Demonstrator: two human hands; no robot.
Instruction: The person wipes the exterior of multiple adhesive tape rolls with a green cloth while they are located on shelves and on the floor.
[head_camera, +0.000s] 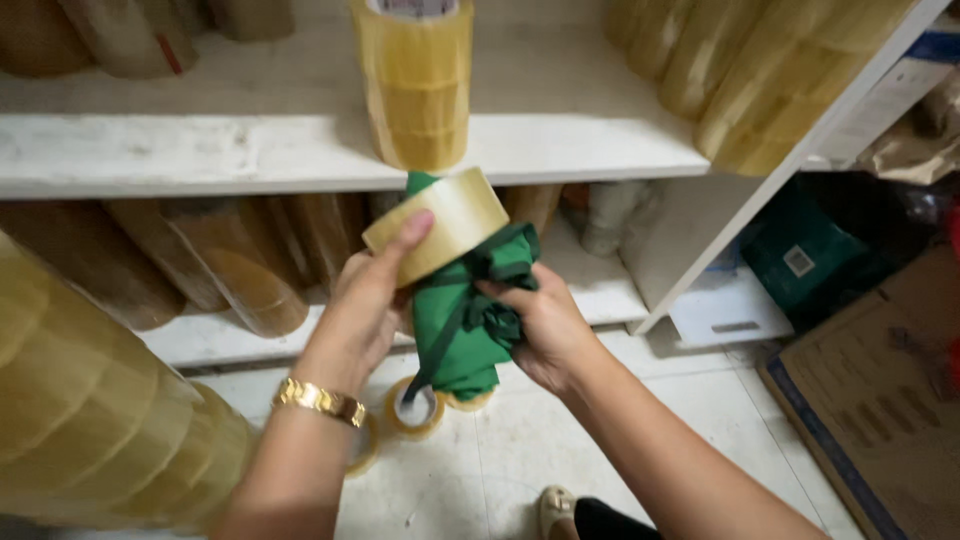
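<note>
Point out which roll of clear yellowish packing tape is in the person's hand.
The single roll of clear yellowish tape pinched in the left hand, against the green cloth bundle. The stacked rolls stand on the white shelf, untouched.

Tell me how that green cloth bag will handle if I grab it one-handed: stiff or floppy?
Likely floppy: the green cloth bag bunches and folds under the right hand, and a strap dangles below it. Probably light, since fingers alone hold it up. The tape roll pressed on it by the left hand looks rigid and might slide off.
</note>
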